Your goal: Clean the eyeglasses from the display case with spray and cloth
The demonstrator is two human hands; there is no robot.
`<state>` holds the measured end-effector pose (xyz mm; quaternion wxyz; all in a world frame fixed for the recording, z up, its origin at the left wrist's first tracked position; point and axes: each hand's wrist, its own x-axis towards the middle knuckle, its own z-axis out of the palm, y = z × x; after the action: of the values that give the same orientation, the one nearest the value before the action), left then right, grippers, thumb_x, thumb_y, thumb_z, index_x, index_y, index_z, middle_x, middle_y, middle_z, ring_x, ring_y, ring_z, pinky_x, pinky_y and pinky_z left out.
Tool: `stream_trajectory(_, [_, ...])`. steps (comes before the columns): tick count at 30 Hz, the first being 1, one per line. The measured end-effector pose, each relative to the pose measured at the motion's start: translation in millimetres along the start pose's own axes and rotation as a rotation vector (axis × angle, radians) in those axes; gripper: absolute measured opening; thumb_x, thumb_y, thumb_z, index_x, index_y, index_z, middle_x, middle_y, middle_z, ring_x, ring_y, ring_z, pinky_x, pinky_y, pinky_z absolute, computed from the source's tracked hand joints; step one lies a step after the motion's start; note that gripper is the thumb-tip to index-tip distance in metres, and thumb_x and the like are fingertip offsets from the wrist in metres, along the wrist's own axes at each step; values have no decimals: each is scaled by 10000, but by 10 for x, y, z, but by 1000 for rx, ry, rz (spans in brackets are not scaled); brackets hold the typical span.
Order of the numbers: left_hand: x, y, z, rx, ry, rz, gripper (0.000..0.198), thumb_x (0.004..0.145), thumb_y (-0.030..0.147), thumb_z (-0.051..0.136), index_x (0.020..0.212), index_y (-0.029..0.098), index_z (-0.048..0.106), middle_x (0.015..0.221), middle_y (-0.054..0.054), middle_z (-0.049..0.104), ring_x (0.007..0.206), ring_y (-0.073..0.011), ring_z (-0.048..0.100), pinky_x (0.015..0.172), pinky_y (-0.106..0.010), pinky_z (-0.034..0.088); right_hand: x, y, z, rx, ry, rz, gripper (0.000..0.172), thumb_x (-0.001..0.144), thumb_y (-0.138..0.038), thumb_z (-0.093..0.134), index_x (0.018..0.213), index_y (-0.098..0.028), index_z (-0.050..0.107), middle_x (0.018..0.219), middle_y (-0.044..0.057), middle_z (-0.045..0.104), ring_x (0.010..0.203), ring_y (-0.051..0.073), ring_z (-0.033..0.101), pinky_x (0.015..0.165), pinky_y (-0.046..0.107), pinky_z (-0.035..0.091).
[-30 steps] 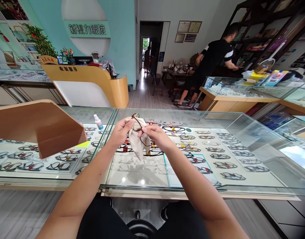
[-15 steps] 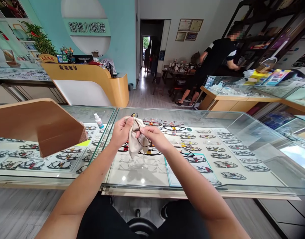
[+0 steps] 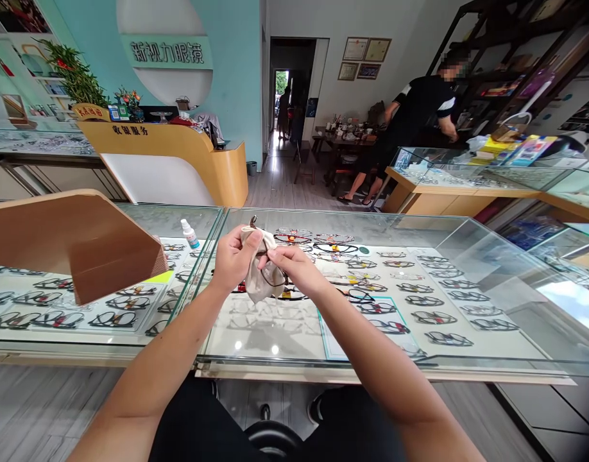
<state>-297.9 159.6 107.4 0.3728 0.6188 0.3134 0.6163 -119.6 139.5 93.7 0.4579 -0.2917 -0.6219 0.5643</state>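
Note:
Above the glass display case, my left hand is closed on a cream cleaning cloth, its thumb pressing the fabric. A dark pair of glasses is partly wrapped in the cloth; one end pokes out above my left thumb, and a dark rim curves below my right fingers. My right hand pinches the glasses at the cloth's right side. The fabric and fingers hide most of the frame. Cloth hangs loosely beneath both hands.
Rows of eyeglasses lie inside the glass display case. A white spray bottle stands at the left, near a brown board jutting in. Another person bends over a counter at the back right.
The cloth and glasses have shifted slightly in my fingers, and the end above my left thumb sticks up more. Both hands keep their grip. The other person's arm has moved a little.

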Motion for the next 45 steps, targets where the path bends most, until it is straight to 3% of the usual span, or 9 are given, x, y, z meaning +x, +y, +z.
stream_trajectory(4, [18,-58,3,-66,42,-67,645,915,815,773,757,197,675,610,16,583,539,-114,466,533,-281,385,7,20,-6,-35,28,-21,603,921,-793,780,846,-203,876,877,49,744,820,189,626,786,310,471])
stream_trajectory(8, [93,-181,-12,-233,19,-153,644,858,809,841,871,173,742,731,-12,707,642,-137,623,619,-270,500,25,14,-75,1,95,-1,619,892,-818,788,896,-207,888,955,63,750,844,201,617,765,309,480])
stream_trajectory(14, [141,-195,-20,-343,30,-213,694,792,833,878,930,166,749,820,-61,788,770,-212,758,671,-298,567,14,-119,-204,31,237,-142,521,907,-747,812,869,-233,891,1371,99,686,1076,242,653,816,325,532])
stream_trajectory(18, [76,-177,-9,-275,-138,-295,693,845,849,820,935,164,761,790,-62,773,749,-208,738,665,-296,550,26,-126,-236,37,278,-181,518,950,-744,766,944,-243,898,1546,101,647,1226,275,663,854,339,563])
stream_trajectory(23, [-20,-185,75,-183,-301,-318,705,869,873,770,839,169,738,744,-36,711,736,-185,657,639,-285,496,68,-49,-157,57,323,-156,587,929,-815,741,948,-239,857,1487,103,732,1289,292,680,1014,384,575])
stream_trajectory(28, [-34,-187,121,-232,-283,-365,703,843,866,804,936,171,766,750,-24,720,784,-204,702,732,-308,551,67,-29,-78,115,295,-161,565,926,-808,762,967,-252,856,1349,99,805,1311,294,703,1158,421,532])
stream_trajectory(34, [-16,-196,96,-318,-213,-479,738,819,874,822,1003,159,790,802,-65,785,835,-254,777,711,-324,574,42,-62,-113,2,285,-205,569,961,-805,726,939,-255,869,1530,100,707,1427,312,637,1172,434,527])
stream_trajectory(39, [-29,-186,76,-344,-320,-442,704,858,836,822,1091,173,832,820,-61,784,796,-234,751,726,-336,567,58,-45,-119,-67,316,-232,587,958,-820,720,945,-256,883,1430,114,745,1402,315,649,1254,470,468])
stream_trajectory(45, [-41,-151,45,-192,-425,-321,686,948,849,701,945,171,805,759,-54,730,790,-223,704,755,-338,566,63,-44,-81,-37,385,-247,589,949,-829,722,936,-262,883,1303,102,784,1322,307,685,1249,466,462])
